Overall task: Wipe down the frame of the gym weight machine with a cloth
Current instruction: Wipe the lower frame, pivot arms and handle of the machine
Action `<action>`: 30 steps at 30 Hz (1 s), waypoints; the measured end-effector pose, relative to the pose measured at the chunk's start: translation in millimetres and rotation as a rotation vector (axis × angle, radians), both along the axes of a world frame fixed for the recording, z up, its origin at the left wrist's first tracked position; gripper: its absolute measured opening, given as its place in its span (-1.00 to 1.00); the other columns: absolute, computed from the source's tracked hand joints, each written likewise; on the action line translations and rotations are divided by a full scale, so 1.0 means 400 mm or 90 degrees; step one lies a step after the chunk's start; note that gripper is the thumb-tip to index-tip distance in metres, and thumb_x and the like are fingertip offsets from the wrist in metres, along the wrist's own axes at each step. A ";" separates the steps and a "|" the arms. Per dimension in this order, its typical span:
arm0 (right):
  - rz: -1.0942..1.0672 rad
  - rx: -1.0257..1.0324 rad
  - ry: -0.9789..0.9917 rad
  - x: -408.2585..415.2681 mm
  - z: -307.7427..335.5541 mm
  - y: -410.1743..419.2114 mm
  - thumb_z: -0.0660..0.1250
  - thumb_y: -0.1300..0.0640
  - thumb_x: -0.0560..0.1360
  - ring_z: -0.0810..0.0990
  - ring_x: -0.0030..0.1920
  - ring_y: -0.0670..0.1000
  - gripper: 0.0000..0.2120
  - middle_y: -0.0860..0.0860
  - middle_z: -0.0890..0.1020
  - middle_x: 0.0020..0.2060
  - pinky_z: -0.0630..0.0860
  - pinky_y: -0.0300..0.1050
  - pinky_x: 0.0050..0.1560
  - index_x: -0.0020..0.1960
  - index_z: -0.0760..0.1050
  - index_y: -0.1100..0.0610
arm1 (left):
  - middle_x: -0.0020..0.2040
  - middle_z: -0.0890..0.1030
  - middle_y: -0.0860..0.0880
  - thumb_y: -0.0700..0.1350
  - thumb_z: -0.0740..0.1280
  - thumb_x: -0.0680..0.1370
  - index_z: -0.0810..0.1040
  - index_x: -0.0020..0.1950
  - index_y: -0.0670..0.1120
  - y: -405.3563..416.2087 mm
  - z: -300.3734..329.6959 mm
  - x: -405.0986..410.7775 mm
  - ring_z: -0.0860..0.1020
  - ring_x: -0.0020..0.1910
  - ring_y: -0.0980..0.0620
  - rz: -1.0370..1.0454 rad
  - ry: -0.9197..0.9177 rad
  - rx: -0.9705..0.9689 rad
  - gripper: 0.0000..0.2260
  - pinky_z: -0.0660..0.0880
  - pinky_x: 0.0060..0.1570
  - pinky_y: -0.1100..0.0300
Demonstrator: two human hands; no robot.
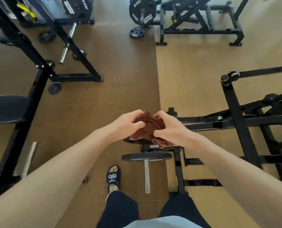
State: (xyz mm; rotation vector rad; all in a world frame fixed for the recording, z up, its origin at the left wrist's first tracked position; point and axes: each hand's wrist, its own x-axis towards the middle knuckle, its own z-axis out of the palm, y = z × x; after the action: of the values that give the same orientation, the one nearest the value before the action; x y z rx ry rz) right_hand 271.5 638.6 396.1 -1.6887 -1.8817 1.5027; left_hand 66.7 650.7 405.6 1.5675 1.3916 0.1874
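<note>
A crumpled brown cloth [149, 127] is bunched between both hands in the middle of the head view. My left hand [128, 123] grips its left side with curled fingers. My right hand [168, 127] pinches its right side. Both hands hover above the black frame of the weight machine [235, 112], which spreads across the floor to the right. A weight plate [146, 157] on a steel sleeve sits just below the hands, on the machine's near end.
A black bench and rack [38, 66] stand at the left, with a steel bar sticking out. Another plate-loaded machine [199, 22] stands at the back right, and a small plate [136, 32] lies on the floor. My sandalled foot [113, 178] is on the brown floor.
</note>
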 end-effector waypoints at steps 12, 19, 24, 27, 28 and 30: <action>-0.203 -0.058 0.022 -0.416 0.004 0.281 0.49 -0.10 0.37 0.66 0.05 0.01 -0.72 -0.08 0.69 -0.02 0.61 0.19 0.15 0.03 0.53 -0.12 | 0.00 0.63 0.10 -0.11 0.24 0.68 0.46 0.20 0.16 0.413 0.005 -0.404 0.61 -0.04 0.12 -0.297 0.043 0.067 -0.82 0.60 0.04 -0.01; -0.250 0.037 -0.008 -0.431 0.004 0.329 0.33 0.05 0.62 0.64 0.01 -0.11 -0.86 -0.17 0.67 -0.06 0.61 0.06 0.12 0.10 0.47 -0.17 | -0.04 0.63 0.11 -0.12 0.37 0.59 0.47 0.20 0.16 0.548 0.017 -0.398 0.63 -0.08 0.15 -0.359 0.054 0.012 -0.75 0.64 0.02 0.07; -0.288 0.057 -0.016 -0.386 0.018 0.363 0.32 0.14 0.60 0.65 -0.02 -0.04 -0.80 -0.15 0.66 -0.08 0.63 0.07 0.08 0.10 0.44 -0.15 | 0.01 0.63 0.09 -0.10 0.32 0.64 0.45 0.26 0.12 0.616 0.037 -0.322 0.63 -0.04 0.13 -0.437 0.096 0.049 -0.78 0.64 0.03 0.07; -0.278 0.080 -0.013 -0.359 0.023 0.397 0.31 0.19 0.61 0.64 -0.04 -0.04 -0.79 -0.15 0.65 -0.10 0.63 -0.01 0.04 0.11 0.43 -0.10 | 0.03 0.64 0.08 -0.08 0.32 0.65 0.44 0.27 0.13 0.665 0.039 -0.283 0.64 -0.05 0.12 -0.449 0.121 0.056 -0.77 0.64 0.00 0.11; -0.278 0.099 -0.022 -0.351 0.025 0.409 0.32 0.20 0.62 0.64 -0.05 -0.05 -0.80 -0.15 0.64 -0.10 0.62 -0.04 0.01 0.11 0.43 -0.09 | 0.03 0.64 0.09 -0.07 0.31 0.65 0.44 0.26 0.15 0.681 0.040 -0.271 0.64 -0.05 0.13 -0.440 0.119 0.042 -0.78 0.63 -0.03 0.17; -0.294 0.142 -0.050 -0.334 0.027 0.434 0.32 0.20 0.61 0.61 -0.09 -0.09 -0.81 -0.19 0.60 -0.13 0.57 -0.11 -0.08 0.10 0.43 -0.06 | 0.02 0.65 0.08 -0.03 0.30 0.65 0.44 0.24 0.18 0.716 0.045 -0.245 0.65 -0.07 0.15 -0.423 0.128 -0.021 -0.81 0.60 -0.06 0.22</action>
State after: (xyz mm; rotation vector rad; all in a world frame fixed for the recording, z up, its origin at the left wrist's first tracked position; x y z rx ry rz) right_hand 137.7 812.4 406.9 -1.9211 -1.4832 1.0232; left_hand -31.4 937.3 423.7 1.9698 0.9397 -0.4005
